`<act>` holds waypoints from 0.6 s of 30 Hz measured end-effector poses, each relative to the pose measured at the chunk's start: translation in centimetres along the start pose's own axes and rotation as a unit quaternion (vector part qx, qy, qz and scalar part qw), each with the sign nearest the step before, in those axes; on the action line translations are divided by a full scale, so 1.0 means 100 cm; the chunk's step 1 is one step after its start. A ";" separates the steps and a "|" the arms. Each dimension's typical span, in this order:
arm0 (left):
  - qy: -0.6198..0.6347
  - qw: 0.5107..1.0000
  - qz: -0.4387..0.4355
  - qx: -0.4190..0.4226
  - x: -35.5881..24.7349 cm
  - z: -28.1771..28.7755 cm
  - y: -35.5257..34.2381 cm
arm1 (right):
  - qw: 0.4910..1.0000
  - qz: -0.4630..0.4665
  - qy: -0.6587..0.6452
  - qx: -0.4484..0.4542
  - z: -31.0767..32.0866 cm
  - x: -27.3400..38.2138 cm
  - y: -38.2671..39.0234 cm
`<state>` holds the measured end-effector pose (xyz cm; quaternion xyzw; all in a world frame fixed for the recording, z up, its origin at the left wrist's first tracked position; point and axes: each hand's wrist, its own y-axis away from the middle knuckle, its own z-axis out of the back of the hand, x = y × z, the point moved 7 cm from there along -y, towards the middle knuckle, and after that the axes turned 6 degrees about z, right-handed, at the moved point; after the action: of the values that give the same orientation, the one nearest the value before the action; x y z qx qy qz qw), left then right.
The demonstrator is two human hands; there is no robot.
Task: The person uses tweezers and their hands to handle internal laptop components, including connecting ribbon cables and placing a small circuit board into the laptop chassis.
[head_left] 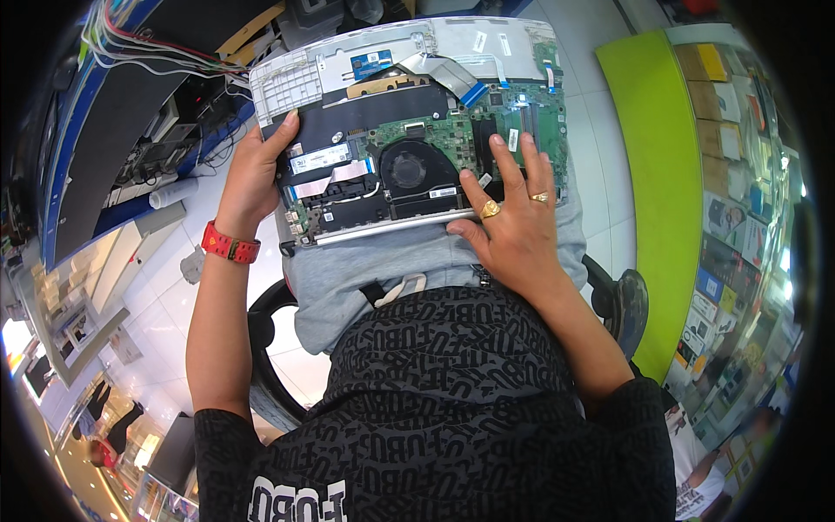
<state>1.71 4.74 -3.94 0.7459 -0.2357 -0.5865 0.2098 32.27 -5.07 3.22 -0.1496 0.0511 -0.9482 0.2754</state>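
An opened laptop base (pixel 452 39) lies across my lap with its inner parts facing up. My left hand (pixel 252 174) grips its left edge, thumb on top and fingers hidden beneath. Over the lower right of the base, my right hand (pixel 522 217) has its fingers spread, the tips touching or just above the parts near the green circuit board (pixel 426 130). A round black fan (pixel 407 168) sits at the middle, with a stick-shaped drive (pixel 319 158) to its left. One wide grey ribbon cable (pixel 444 74) with a blue end lies loose above the board.
A lime-green counter edge (pixel 657 191) and a glass case with boxed goods (pixel 731 217) stand at the right. Bundled wires (pixel 130 43) hang at the upper left beside a dark workbench (pixel 113 130). Black chair arms (pixel 265 335) flank my lap. A person (pixel 696 470) is partly visible at lower right.
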 end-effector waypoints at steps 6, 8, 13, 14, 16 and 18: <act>0.006 1.000 0.005 -0.004 0.002 0.001 0.000 | 0.999 -0.012 -0.002 0.038 -0.008 0.000 -0.007; 0.012 1.000 0.007 0.003 0.001 -0.001 0.001 | 0.999 -0.010 0.000 0.039 -0.010 0.001 -0.006; 0.013 1.000 0.013 -0.013 0.002 0.002 0.001 | 0.999 -0.013 0.003 0.047 -0.022 0.005 -0.011; 0.014 1.000 0.013 -0.017 0.002 0.004 0.001 | 0.999 -0.017 0.005 0.034 -0.023 0.005 -0.011; 0.017 1.000 0.009 -0.016 0.002 0.004 0.001 | 1.000 -0.024 0.007 0.009 -0.025 0.004 -0.012; 0.017 1.000 0.002 -0.012 0.000 0.003 0.001 | 1.000 -0.023 0.021 0.002 -0.025 0.002 -0.015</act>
<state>1.37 4.60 -3.95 0.7529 -0.2267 -0.5759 0.2239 30.59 -3.87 1.17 -0.1302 0.0514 -0.9574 0.2527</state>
